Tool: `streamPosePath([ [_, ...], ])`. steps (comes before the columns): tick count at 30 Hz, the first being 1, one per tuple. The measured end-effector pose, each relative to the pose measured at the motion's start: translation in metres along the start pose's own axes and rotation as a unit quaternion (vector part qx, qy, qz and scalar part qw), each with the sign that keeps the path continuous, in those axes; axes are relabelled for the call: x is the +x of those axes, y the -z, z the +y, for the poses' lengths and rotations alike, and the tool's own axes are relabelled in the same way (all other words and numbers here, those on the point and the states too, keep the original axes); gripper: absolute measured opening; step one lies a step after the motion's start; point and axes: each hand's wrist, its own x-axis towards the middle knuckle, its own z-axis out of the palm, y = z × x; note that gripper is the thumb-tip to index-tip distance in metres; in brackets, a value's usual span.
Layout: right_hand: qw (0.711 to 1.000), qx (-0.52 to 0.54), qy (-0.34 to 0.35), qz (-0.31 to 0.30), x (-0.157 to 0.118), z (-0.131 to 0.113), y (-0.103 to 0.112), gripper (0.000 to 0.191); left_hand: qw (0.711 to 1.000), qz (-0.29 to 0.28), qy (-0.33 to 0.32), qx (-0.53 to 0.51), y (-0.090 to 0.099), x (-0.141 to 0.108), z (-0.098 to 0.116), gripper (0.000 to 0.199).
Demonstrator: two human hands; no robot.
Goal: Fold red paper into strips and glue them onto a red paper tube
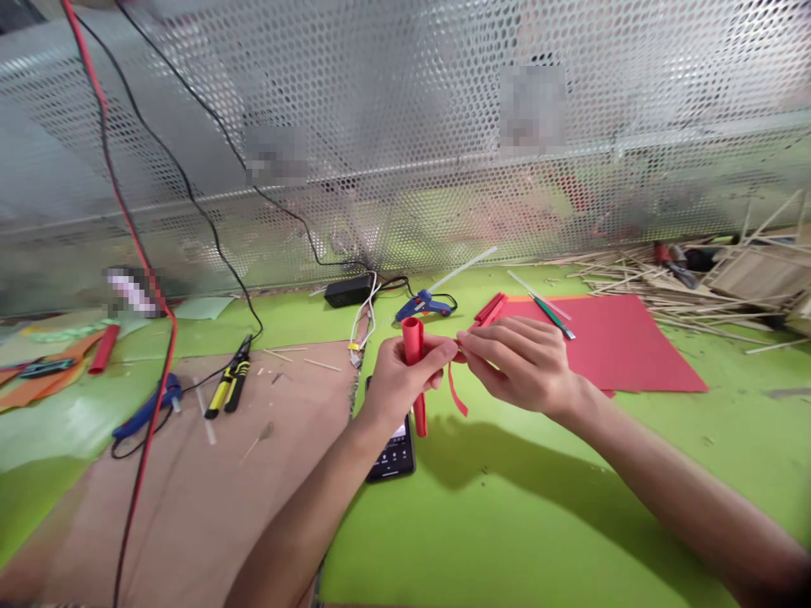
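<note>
My left hand [405, 371] is wrapped round a red paper tube [413, 338], which stands nearly upright with both ends showing. Its thumb and forefinger meet the fingertips of my right hand [523, 363]. From between the hands hangs a narrow red paper strip [457, 395], curling down over the green table. The fingers of my right hand are pinched together near the strip's upper end; the exact grip there is hidden. Under my left wrist lies a black phone [394, 460], partly covered. Behind my right hand are some rolled red paper pieces [491, 309].
Red paper sheets [634, 346] lie at right with a green-handled craft knife [552, 317]. A blue glue gun [426, 306] and black adapter [348, 290] sit behind. Yellow-black pliers [229, 380] and another glue gun [149, 409] are left; cables [166, 338] hang there. Wooden sticks [684, 304] pile up right.
</note>
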Motion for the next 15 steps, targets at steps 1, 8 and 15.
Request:
streamPosePath([
  [1,1.000,-0.004,0.002,0.000,0.000,0.000,0.000,0.013,1.000,0.001,0.003,0.003,0.000,0.000,0.000,0.030],
  [8,1.000,-0.018,-0.014,-0.015,0.000,0.004,-0.001,0.014,0.999,-0.004,0.001,0.039,0.002,0.001,0.009,0.037],
  [15,0.999,-0.003,-0.036,-0.018,0.001,-0.002,-0.001,0.011,0.958,0.032,-0.136,0.251,0.011,-0.004,0.019,0.022],
])
